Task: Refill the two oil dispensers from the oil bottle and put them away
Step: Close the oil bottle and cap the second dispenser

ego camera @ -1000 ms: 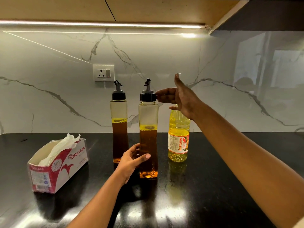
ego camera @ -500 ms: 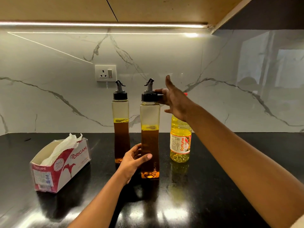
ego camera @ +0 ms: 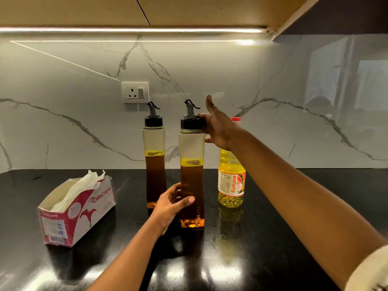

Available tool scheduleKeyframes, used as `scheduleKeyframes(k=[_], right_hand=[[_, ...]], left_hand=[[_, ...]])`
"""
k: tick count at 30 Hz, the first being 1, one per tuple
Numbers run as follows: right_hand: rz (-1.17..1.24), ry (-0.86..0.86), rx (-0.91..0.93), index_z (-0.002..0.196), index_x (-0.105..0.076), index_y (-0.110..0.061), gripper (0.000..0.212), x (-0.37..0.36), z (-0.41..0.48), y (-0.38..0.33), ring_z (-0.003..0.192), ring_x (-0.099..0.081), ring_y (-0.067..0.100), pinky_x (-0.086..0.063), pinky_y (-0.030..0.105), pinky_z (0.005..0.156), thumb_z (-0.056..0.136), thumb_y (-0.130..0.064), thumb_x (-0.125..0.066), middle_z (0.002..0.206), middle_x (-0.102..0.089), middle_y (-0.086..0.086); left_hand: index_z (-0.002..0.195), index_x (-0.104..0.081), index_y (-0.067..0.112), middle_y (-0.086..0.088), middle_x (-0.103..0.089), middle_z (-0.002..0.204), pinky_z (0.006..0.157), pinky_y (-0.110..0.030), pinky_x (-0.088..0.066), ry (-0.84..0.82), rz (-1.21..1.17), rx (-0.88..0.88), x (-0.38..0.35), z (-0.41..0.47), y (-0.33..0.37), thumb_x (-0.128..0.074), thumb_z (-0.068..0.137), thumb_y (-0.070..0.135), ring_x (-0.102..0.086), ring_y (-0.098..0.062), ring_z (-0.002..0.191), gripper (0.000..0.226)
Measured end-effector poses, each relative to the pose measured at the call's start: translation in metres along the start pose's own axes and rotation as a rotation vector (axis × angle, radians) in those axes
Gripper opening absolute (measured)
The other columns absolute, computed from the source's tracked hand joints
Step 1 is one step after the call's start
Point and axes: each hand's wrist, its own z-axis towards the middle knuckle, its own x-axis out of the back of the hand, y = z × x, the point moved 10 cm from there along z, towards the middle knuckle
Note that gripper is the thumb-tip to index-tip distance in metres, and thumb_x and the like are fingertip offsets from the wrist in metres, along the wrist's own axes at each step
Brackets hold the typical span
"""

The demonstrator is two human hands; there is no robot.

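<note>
Two tall clear oil dispensers with black spout caps stand on the black counter, each about half full of dark amber oil. My left hand [ego camera: 170, 206] grips the lower body of the nearer dispenser [ego camera: 192, 177]. My right hand [ego camera: 216, 128] reaches its black cap [ego camera: 191, 122], fingers on the cap's right side, thumb raised. The farther dispenser [ego camera: 154, 156] stands just behind and to the left, untouched. A yellow Fortune oil bottle [ego camera: 231, 181] with a red cap stands to the right, partly hidden behind my right wrist.
An open red-and-white Origami tissue box [ego camera: 79, 211] lies on the counter [ego camera: 252, 248] at the left. A marble backsplash with a wall socket [ego camera: 135, 92] rises behind the bottles. A wooden cabinet with a light strip hangs overhead.
My right hand has moved left from beside the nearer dispenser's cap and now has its fingers on it. My left hand keeps its hold on that dispenser's body.
</note>
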Motion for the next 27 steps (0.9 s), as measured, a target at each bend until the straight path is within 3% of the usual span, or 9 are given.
scheduleKeyframes(k=[3, 8, 11, 13, 15, 17, 20, 24, 27], right_hand=[[-0.027, 0.035, 0.073, 0.122, -0.058, -0.014, 0.078, 0.015, -0.015, -0.001, 0.115, -0.053, 0.015, -0.019, 0.051, 0.108, 0.09, -0.067, -0.011, 0.119, -0.063, 0.002], [0.053, 0.153, 0.197, 0.091, -0.07, -0.011, 0.068, 0.058, -0.025, -0.014, 0.091, -0.067, 0.019, -0.039, 0.046, 0.096, 0.096, -0.058, -0.022, 0.088, -0.072, 0.007], [-0.01, 0.048, 0.245, 0.114, -0.063, -0.014, 0.039, 0.048, -0.006, -0.021, 0.104, -0.063, 0.017, -0.04, 0.049, 0.101, 0.093, -0.043, -0.048, 0.107, -0.07, 0.003], [-0.06, -0.152, 0.195, 0.131, -0.05, -0.017, 0.051, 0.018, 0.008, -0.015, 0.12, -0.053, 0.019, -0.036, 0.052, 0.105, 0.084, -0.033, -0.06, 0.126, -0.06, 0.004], [-0.054, -0.281, 0.125, 0.133, -0.047, -0.019, 0.057, -0.007, 0.017, -0.008, 0.125, -0.049, 0.022, -0.034, 0.051, 0.107, 0.079, -0.026, -0.064, 0.132, -0.055, 0.005], [-0.078, -0.302, 0.132, 0.122, -0.056, -0.018, 0.046, -0.02, 0.022, -0.008, 0.121, -0.053, 0.024, -0.035, 0.048, 0.108, 0.077, -0.021, -0.068, 0.124, -0.061, 0.006], [-0.161, -0.121, 0.174, 0.11, -0.059, -0.01, 0.037, -0.017, 0.024, -0.013, 0.107, -0.059, 0.025, -0.044, 0.037, 0.1, 0.077, -0.019, -0.073, 0.104, -0.063, 0.007], [-0.281, 0.199, 0.289, 0.109, -0.058, -0.014, 0.046, -0.009, 0.009, -0.021, 0.104, -0.058, 0.021, -0.048, 0.033, 0.095, 0.072, -0.033, -0.079, 0.103, -0.06, 0.003], [-0.336, 0.118, 0.216, 0.113, -0.056, -0.013, 0.049, -0.013, 0.009, -0.022, 0.105, -0.054, 0.018, -0.044, 0.029, 0.093, 0.075, -0.036, -0.075, 0.104, -0.059, 0.002]], left_hand=[[0.122, -0.058, 0.022, -0.004, -0.071, 0.112, 0.09, -0.034, -0.053, 0.001, -0.001, 0.008, 0.001, 0.001, -0.001, -0.093, 0.038, 0.05, -0.067, -0.018, 0.105, 0.096], [0.122, -0.057, 0.024, -0.002, -0.071, 0.112, 0.092, -0.036, -0.052, -0.006, 0.002, 0.014, 0.0, 0.001, -0.002, -0.088, 0.047, 0.041, -0.067, -0.017, 0.106, 0.083], [0.122, -0.057, 0.023, -0.003, -0.071, 0.113, 0.09, -0.034, -0.053, -0.008, -0.008, 0.016, 0.001, 0.001, -0.003, -0.088, 0.048, 0.039, -0.067, -0.017, 0.106, 0.082], [0.122, -0.058, 0.023, -0.004, -0.071, 0.113, 0.087, -0.03, -0.054, -0.01, -0.01, 0.013, 0.001, 0.001, -0.003, -0.086, 0.05, 0.037, -0.067, -0.016, 0.106, 0.078], [0.121, -0.058, 0.022, -0.004, -0.071, 0.112, 0.084, -0.028, -0.055, -0.011, -0.009, 0.007, 0.001, 0.002, -0.003, -0.088, 0.055, 0.032, -0.068, -0.017, 0.105, 0.073], [0.12, -0.059, 0.021, -0.005, -0.072, 0.11, 0.082, -0.027, -0.056, -0.007, -0.02, 0.0, 0.0, 0.002, -0.002, -0.089, 0.061, 0.024, -0.068, -0.018, 0.104, 0.066], [0.118, -0.059, 0.021, -0.005, -0.072, 0.11, 0.083, -0.028, -0.056, 0.005, -0.014, -0.013, 0.001, 0.002, -0.001, -0.088, 0.054, 0.032, -0.068, -0.018, 0.103, 0.071], [0.116, -0.06, 0.023, -0.006, -0.071, 0.11, 0.081, -0.028, -0.056, 0.018, 0.01, -0.032, 0.001, 0.001, 0.001, -0.091, 0.057, 0.029, -0.069, -0.017, 0.102, 0.067], [0.118, -0.059, 0.021, -0.007, -0.071, 0.11, 0.078, -0.025, -0.056, 0.021, -0.002, -0.035, 0.002, -0.001, 0.002, -0.084, 0.061, 0.026, -0.069, -0.017, 0.103, 0.062]])
